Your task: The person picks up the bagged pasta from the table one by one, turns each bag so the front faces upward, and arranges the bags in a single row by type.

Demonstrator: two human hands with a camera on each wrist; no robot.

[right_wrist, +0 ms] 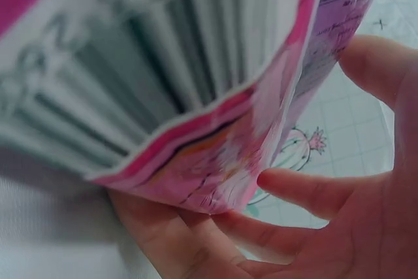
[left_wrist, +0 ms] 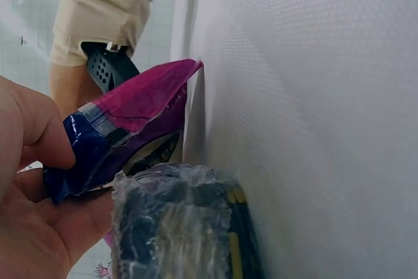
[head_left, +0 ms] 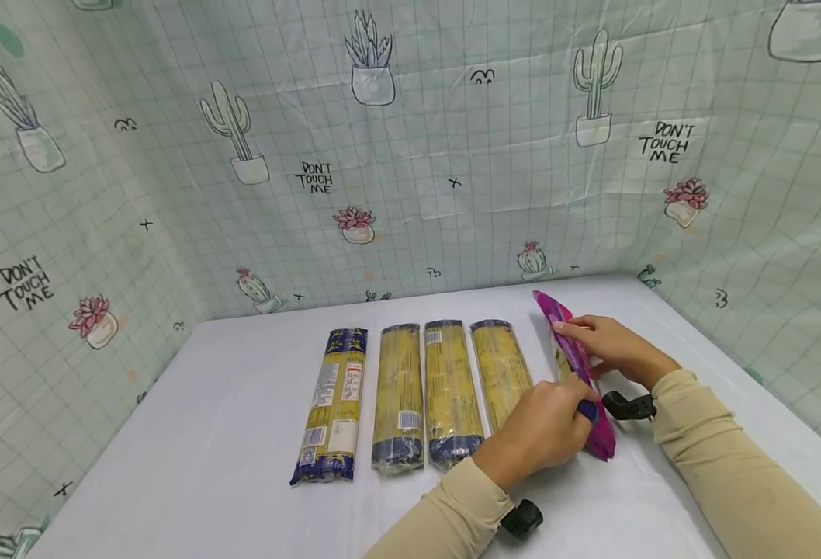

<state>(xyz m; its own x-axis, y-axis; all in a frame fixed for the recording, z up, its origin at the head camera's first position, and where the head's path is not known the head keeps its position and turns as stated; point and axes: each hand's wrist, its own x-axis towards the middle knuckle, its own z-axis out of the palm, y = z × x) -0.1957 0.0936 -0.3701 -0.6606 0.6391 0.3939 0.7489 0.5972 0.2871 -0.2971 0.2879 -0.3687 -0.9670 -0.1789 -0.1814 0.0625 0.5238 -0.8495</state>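
A long pink and purple packet point(head_left: 573, 349) leans on its edge at the right of the table, held by both hands. My left hand point(head_left: 546, 425) pinches a dark blue part point(left_wrist: 81, 155) at its near end, between thumb and fingers. Farther up, my right hand point(head_left: 613, 347) grips the packet, thumb on one face and fingers reaching beneath. The right wrist view shows a barcode point(right_wrist: 176, 50) on it, close to the camera. Left of the hands lies a clear-wrapped spaghetti packet point(head_left: 500, 365), partly covered by my left hand; its blue end point(left_wrist: 176, 220) shows in the left wrist view.
More spaghetti packets lie in a row on the white table point(head_left: 222, 435): one point(head_left: 452, 380) near the middle, one point(head_left: 398, 388) beside it, and one with printed labels point(head_left: 334, 404) at the left end. A cactus-patterned cloth point(head_left: 410, 155) surrounds the table's back and sides.
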